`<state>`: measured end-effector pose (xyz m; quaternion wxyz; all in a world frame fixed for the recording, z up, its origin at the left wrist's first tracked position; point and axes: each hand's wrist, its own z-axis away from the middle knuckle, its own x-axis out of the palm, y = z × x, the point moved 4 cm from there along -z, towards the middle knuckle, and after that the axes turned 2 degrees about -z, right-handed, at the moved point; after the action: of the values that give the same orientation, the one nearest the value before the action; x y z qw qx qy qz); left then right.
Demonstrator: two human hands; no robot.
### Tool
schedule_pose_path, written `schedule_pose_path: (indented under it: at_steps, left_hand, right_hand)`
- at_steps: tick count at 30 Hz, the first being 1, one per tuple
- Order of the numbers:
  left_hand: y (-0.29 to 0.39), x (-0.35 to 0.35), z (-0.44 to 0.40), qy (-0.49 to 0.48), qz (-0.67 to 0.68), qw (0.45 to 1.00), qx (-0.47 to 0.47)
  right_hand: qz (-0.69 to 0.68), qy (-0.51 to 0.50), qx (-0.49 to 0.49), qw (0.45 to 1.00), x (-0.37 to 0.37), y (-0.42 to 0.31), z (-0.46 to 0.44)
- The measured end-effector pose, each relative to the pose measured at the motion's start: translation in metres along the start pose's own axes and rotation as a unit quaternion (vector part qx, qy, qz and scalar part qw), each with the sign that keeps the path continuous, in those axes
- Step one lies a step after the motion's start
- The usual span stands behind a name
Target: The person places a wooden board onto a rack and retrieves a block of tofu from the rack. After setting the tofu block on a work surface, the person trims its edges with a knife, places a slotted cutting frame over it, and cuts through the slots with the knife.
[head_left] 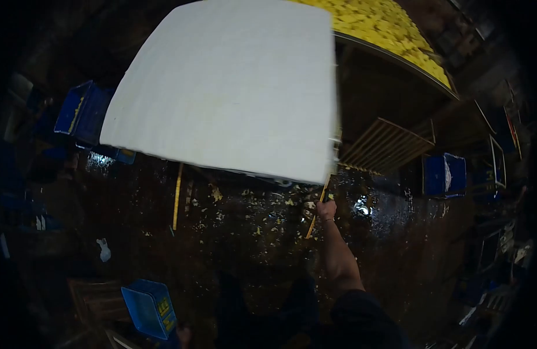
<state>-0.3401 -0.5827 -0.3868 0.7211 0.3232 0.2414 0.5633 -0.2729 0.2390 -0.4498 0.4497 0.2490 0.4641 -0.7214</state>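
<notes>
My right hand (325,209) reaches forward at the middle right, its fingers closed around a yellow bar (311,228) that slants down from the near right corner of a large white-topped surface (233,93). A second yellow bar (176,198) stands out below the white top's near edge, farther left, with no hand on it. My left hand does not clearly show. At the lower left, beside a blue crate (145,308), there is a dim skin-toned patch; whose hand it is, if it is one, I cannot tell.
A large bed of small yellow pieces (390,35) lies behind to the right, above a slatted rack (388,145). Blue bins stand at the left (73,110) and right (444,174). Pale scraps litter the wet, dark floor (251,232).
</notes>
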Motion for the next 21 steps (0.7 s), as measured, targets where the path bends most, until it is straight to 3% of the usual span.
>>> schedule_pose_path:
  at_steps: [1,2,3,4,6,7,8,10,11,13,14,16,17,18,20,21]
  left_hand:
    - [0.0,0.033,0.005,0.062,-0.178,0.977,0.101]
    - [-0.006,0.071,0.003,0.068,-0.144,0.982,0.105]
    - [-0.01,0.119,0.001,0.111,-0.069,0.991,0.038]
    - [0.068,0.233,0.031,0.145,-0.13,0.979,-0.054]
    - [0.09,0.347,0.031,-0.004,-0.148,0.987,0.056]
    - [0.123,0.413,0.043,-0.06,-0.224,0.966,0.111]
    - [0.161,0.474,0.06,-0.112,-0.296,0.934,0.167]
    - [0.211,0.563,0.091,-0.117,-0.403,0.821,0.387]
    - [0.231,0.587,0.106,-0.114,-0.393,0.824,0.392]
    - [0.253,0.629,0.134,-0.294,-0.363,0.845,0.261]
    - [0.257,0.642,0.148,-0.291,-0.355,0.848,0.267]
    - [0.265,0.648,0.161,-0.134,-0.151,0.943,0.264]
    - [0.283,0.652,0.163,-0.054,-0.237,0.869,0.431]
    - [0.298,0.657,0.152,-0.046,-0.227,0.871,0.433]
    - [0.349,0.665,0.131,-0.028,-0.085,0.838,0.538]
    - [0.37,0.67,0.119,-0.017,-0.02,0.879,0.477]
  right_hand:
    - [-0.036,0.042,-0.007,0.998,-0.029,0.009,0.004]
    - [-0.055,0.019,0.016,0.998,-0.062,0.015,0.001]
    - [-0.133,-0.003,-0.05,0.99,-0.085,0.019,-0.009]
    - [-0.207,-0.027,-0.114,0.971,-0.106,0.025,-0.02]
    - [-0.299,-0.091,-0.01,0.95,-0.191,-0.022,0.011]
    - [-0.408,-0.091,0.001,0.908,-0.236,-0.055,0.037]
    - [-0.466,-0.122,-0.01,0.876,-0.251,-0.065,0.025]
    - [-0.6,-0.234,-0.041,0.764,-0.34,-0.139,0.075]
    - [-0.626,-0.22,-0.085,0.743,-0.383,-0.178,0.1]
    - [-0.668,-0.28,-0.16,0.671,-0.447,-0.238,0.119]
    - [-0.682,-0.269,-0.18,0.656,-0.473,-0.271,0.127]
    - [-0.673,-0.36,-0.244,0.599,-0.511,-0.329,0.121]
    - [-0.635,-0.375,-0.269,0.62,-0.525,-0.355,0.126]
    - [-0.591,-0.364,-0.313,0.648,-0.537,-0.38,0.132]
    - [-0.471,-0.292,-0.457,0.696,-0.563,-0.416,0.137]
    - [-0.444,-0.23,-0.508,0.702,-0.572,-0.431,0.125]
